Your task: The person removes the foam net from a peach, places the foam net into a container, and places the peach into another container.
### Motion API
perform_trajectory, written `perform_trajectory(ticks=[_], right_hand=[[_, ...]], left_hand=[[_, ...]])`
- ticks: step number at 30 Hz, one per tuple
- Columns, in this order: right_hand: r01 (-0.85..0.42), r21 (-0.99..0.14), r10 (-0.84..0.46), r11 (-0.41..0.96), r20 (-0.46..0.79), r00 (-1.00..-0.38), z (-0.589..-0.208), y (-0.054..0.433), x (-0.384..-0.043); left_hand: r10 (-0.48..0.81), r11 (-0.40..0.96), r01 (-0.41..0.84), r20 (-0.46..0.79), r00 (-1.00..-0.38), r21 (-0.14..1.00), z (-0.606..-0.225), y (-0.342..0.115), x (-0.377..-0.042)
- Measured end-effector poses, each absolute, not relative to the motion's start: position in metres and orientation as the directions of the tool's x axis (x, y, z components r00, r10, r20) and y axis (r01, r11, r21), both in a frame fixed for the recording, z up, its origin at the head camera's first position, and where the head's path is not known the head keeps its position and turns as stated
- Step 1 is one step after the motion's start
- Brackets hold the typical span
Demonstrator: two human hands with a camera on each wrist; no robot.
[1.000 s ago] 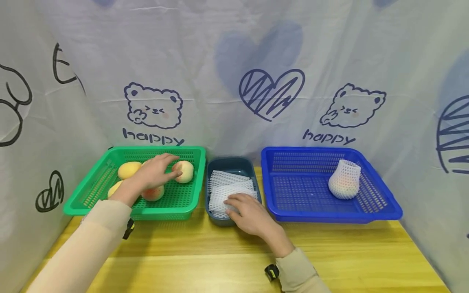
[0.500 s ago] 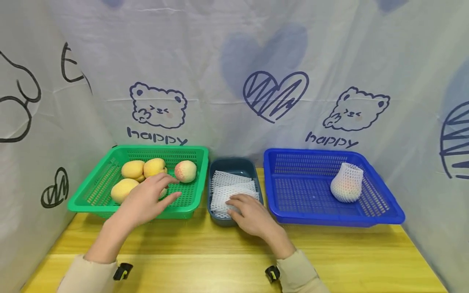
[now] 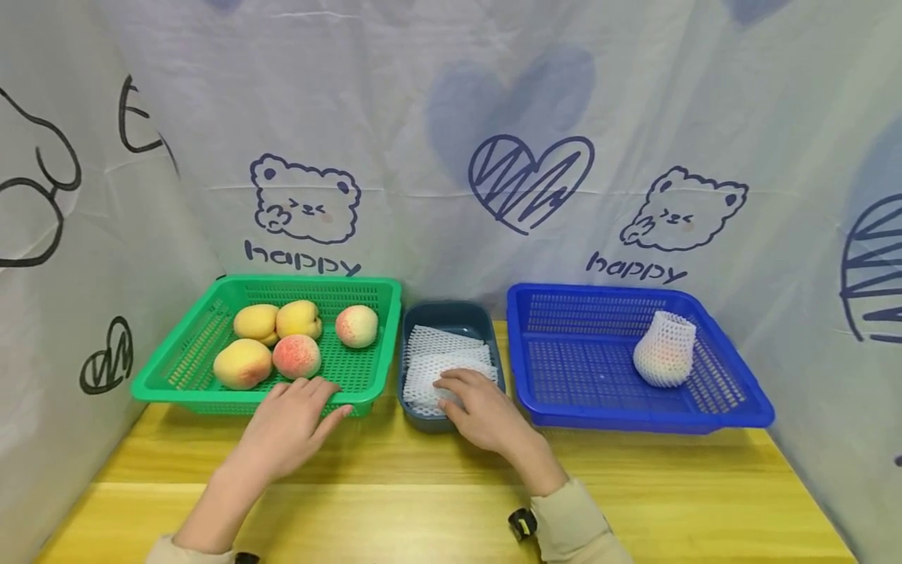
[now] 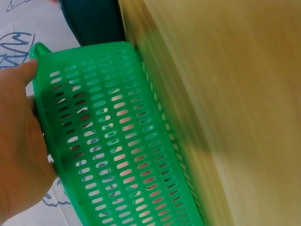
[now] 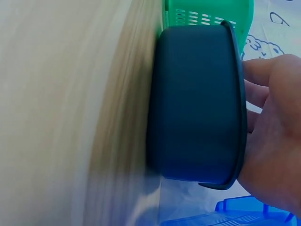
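My left hand lies palm down at the near rim of the green basket, its fingers relaxed and holding nothing. In the left wrist view, the thumb and fingertips meet the basket's rim. Several yellow and red-blushed peaches sit inside the basket. White foam fruit nets lie flat in a dark teal bin in the middle. The fingers of my right hand rest loosely on the nets over the bin's near right edge. In the right wrist view, the bin's outer wall hides those fingertips.
To the right stands a blue basket holding one peach in a foam net. All the containers are on a yellow wooden table. A printed cloth hangs right behind them and along both sides.
My left hand has drawn back toward me from over the peaches to the green basket's near rim, uncovering the fruit. My right hand has stayed on the nets.
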State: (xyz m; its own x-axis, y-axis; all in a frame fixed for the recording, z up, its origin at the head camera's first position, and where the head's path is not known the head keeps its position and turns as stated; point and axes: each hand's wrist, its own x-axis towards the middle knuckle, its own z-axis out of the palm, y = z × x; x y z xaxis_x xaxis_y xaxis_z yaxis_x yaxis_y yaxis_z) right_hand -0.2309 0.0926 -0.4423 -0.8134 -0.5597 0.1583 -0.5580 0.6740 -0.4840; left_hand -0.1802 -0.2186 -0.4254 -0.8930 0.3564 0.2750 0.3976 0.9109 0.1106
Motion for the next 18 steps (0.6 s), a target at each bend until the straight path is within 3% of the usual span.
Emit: perform_trajectory(ticks=[11, 18], right_hand=[[-0.555, -0.560, -0.542, 0.615, 0.211, -0.813, -0.432, 0.096, -0.222], [-0.582, -0.623, -0.490, 0.522, 0.339, -0.803, -0.422, 0.105, -0.212]], left_hand=[[0.329, 0.921, 0.374, 0.297, -0.897, 0.108, -0.433, -0.214, -0.182], [0.331, 0.918, 0.378, 0.296, -0.896, 0.116, -0.433, -0.213, -0.183]])
